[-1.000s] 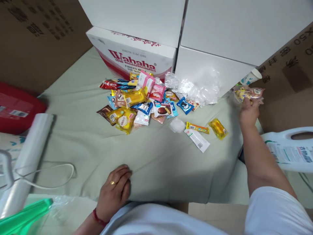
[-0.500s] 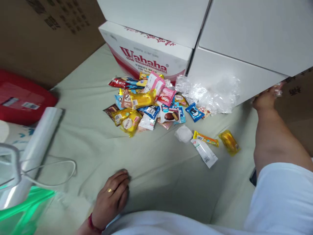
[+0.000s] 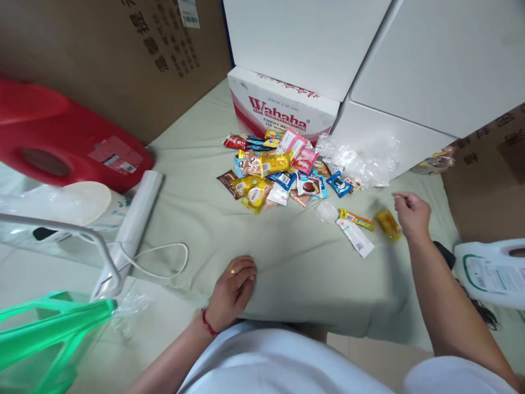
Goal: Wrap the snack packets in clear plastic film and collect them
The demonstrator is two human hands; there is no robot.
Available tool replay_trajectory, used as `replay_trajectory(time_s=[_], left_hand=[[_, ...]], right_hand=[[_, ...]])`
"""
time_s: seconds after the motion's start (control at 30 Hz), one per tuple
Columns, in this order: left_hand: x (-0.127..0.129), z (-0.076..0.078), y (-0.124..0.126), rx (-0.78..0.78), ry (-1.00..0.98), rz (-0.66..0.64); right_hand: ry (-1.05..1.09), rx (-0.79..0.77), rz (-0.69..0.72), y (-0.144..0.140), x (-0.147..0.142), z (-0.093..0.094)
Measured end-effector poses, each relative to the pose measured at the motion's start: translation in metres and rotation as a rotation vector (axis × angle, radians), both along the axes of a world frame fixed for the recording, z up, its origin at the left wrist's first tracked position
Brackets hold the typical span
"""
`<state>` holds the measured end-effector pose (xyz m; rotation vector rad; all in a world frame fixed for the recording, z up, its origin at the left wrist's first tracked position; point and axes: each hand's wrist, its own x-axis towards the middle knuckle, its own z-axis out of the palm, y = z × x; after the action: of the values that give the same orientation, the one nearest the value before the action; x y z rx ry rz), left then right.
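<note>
A heap of wrapped snacks (image 3: 279, 169) lies on a pale green cloth (image 3: 287, 257) in front of a white and red Wahaha carton (image 3: 283, 106). My right hand (image 3: 411, 213) hovers empty, fingers loosely curled, just right of a yellow packet (image 3: 388, 225). Beside that packet lie an orange bar (image 3: 356, 219) and a white sachet (image 3: 355, 238). My left hand (image 3: 233, 290) rests flat on the cloth's near edge, holding nothing. A clear bag filled with snacks (image 3: 437, 160) sits at the right, by the white boxes.
Crumpled clear plastic (image 3: 361, 156) lies against stacked white boxes (image 3: 410, 71). A red jug (image 3: 61, 142), a roll of plastic bags (image 3: 135, 219), a white cord (image 3: 164, 262) and a green basket (image 3: 45, 334) are at the left. A white jug (image 3: 492, 271) lies at the right. Cardboard boxes (image 3: 123, 54) stand behind.
My right hand has let go of the filled snack bag at the far right and drawn back towards the yellow packet. My view has shifted; the left hand stays put.
</note>
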<state>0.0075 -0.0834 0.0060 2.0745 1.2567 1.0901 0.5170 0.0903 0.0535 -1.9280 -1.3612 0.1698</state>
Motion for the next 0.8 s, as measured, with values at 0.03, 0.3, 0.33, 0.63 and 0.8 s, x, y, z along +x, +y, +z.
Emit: replay_trajectory(time_s=[0.03, 0.3, 0.33, 0.63, 0.8], left_hand=[[0.000, -0.001, 0.000, 0.000, -0.021, 0.001], [0.001, -0.008, -0.003, -0.008, -0.050, -0.014], [0.001, -0.009, -0.004, -0.008, -0.050, -0.015], [-0.007, -0.007, -0.007, -0.155, -0.226, 0.007], [0.005, 0.011, -0.001, -0.695, -0.728, 0.076]], right_hand=[[-0.018, -0.030, 0.053, 0.000, -0.016, 0.006], [-0.368, -0.038, 0.186, 0.088, -0.134, 0.049], [-0.333, -0.034, 0.157, 0.103, -0.149, 0.050], [0.593, 0.035, 0.077, 0.137, -0.203, 0.059], [1.005, -0.153, 0.332, -0.007, -0.223, 0.042]])
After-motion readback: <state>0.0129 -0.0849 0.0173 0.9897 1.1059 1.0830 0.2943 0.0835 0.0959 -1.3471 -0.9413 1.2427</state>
